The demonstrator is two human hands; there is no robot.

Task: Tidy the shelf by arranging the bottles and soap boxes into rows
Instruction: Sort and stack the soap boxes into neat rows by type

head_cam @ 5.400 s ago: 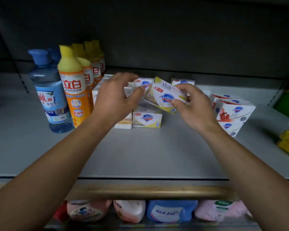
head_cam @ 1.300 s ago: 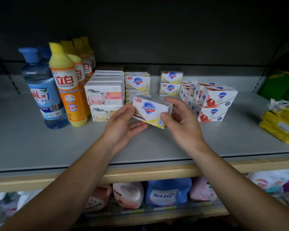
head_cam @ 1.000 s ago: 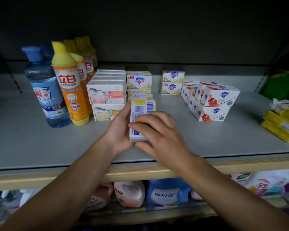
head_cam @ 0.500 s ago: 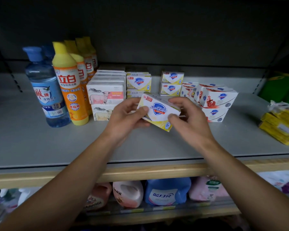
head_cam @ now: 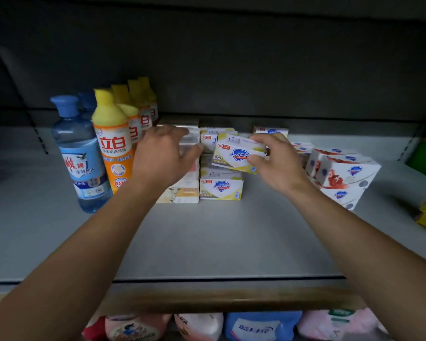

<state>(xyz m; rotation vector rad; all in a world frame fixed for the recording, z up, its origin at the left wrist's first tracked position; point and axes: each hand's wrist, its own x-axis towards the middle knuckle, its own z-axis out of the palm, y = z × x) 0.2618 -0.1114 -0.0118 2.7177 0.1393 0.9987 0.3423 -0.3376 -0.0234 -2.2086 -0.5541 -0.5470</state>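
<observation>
Half a second ago both hands held the soap box [head_cam: 236, 153]; now only the right hand [head_cam: 277, 163] pinches it, up over the yellow stack [head_cam: 220, 187]. The left hand [head_cam: 164, 156] has let go, fingers spread loose by the white boxes [head_cam: 186, 190] (touching them, I think). It looks about ready to set down.

The right hand [head_cam: 278, 166] pinches a tilted yellow-and-white soap box [head_cam: 236, 155] above the front yellow box [head_cam: 220, 188] on the grey shelf [head_cam: 219, 237]. The left hand [head_cam: 162, 158], fingers spread, reaches over the white box stack [head_cam: 182, 193], right of the orange bottle [head_cam: 113, 146].
</observation>
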